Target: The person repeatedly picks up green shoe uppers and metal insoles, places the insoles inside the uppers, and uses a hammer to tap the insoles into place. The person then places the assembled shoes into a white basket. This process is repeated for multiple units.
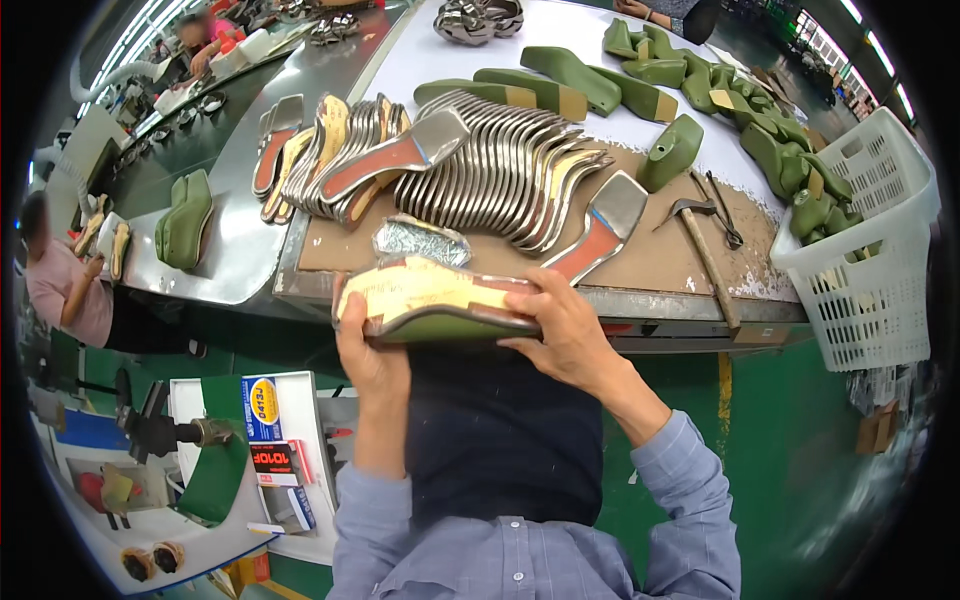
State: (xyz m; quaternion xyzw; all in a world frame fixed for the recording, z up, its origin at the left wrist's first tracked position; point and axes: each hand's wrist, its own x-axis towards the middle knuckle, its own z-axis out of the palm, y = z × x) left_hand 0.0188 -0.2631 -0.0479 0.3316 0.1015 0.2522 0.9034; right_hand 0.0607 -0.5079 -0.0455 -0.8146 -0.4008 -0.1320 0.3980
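Both my hands hold a green shoe last [440,325] turned sole-up, with a silver upper and a tan insole [425,290] on it, just in front of the bench edge. My left hand [365,355] grips its left end from below. My right hand [565,325] wraps the right end, fingers over the insole. Right behind it on the bench lies a crumpled silver upper piece [420,240]. A long fanned row of silver insoles with red and tan faces [500,165] lies further back.
A hammer [705,250] and pincers [722,210] lie on the brown bench top [660,255] at right. Several green lasts [590,80] sit on the white surface behind. A white plastic basket [870,250] holds more lasts. Other people work at the left and far back.
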